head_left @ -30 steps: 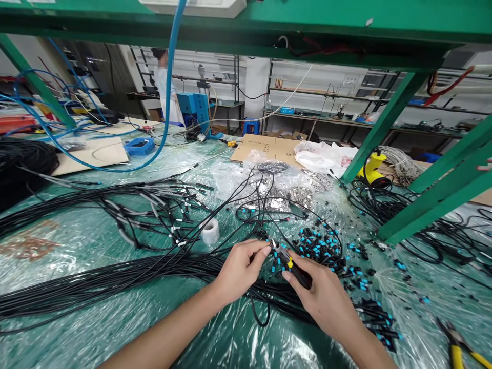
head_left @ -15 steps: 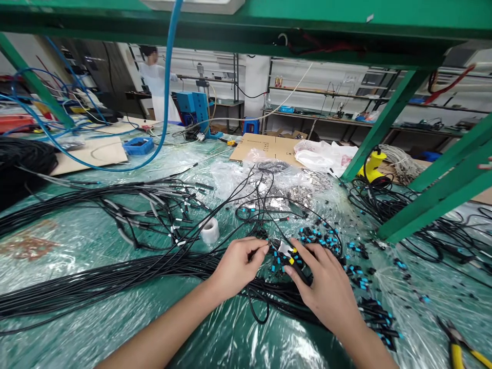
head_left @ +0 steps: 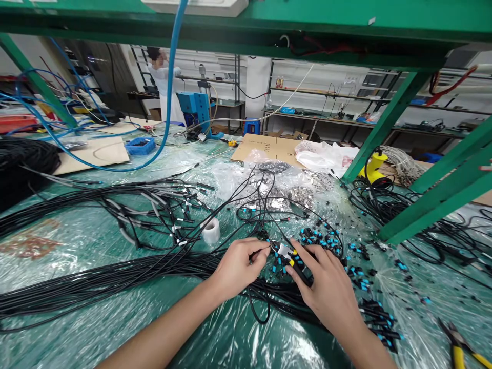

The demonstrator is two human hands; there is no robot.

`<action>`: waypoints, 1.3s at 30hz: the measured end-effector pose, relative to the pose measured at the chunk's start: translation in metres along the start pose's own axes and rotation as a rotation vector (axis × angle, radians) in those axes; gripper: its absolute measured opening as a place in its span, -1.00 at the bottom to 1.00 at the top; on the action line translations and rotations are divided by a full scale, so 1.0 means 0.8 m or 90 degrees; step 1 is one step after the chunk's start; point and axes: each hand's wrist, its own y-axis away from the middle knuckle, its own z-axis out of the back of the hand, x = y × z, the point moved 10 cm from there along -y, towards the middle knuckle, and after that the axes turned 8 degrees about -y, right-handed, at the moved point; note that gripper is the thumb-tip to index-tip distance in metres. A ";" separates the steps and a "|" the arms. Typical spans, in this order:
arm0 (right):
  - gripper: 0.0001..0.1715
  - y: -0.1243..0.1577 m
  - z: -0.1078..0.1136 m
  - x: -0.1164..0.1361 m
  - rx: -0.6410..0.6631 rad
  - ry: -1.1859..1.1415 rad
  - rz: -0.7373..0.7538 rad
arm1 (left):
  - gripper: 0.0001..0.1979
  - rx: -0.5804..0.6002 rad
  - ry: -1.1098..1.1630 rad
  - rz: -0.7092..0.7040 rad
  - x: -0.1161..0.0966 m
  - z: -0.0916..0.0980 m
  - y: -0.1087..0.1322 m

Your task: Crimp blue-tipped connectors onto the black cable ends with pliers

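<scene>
Right hand [head_left: 328,284] clenched round yellow-handled cutters [head_left: 298,265], near centre of bench, jaws at left fingertips. Left hand [head_left: 238,269] pinching thin black cable end [head_left: 268,245], mostly hidden. Loose blue-and-black connectors [head_left: 319,241] just far-right. Risks: slipped cutters nicking neighbouring cable; snagged loops scattering connectors across plastic sheeting [head_left: 269,338].

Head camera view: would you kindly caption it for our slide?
Right hand holds yellow-handled pliers near the left hand among black cables and blue connectors.
</scene>
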 end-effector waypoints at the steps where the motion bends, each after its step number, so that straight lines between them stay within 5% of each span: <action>1: -0.41 0.000 0.002 0.000 -0.010 0.008 0.001 | -0.72 -0.001 0.001 -0.001 0.000 0.000 0.000; 25: -0.55 -0.001 -0.002 -0.004 0.040 -0.033 -0.059 | -0.72 -0.021 0.037 0.021 0.008 0.001 -0.001; 39: -0.40 0.006 -0.016 -0.004 0.012 -0.108 -0.075 | -0.67 0.008 0.162 0.097 0.023 -0.013 0.002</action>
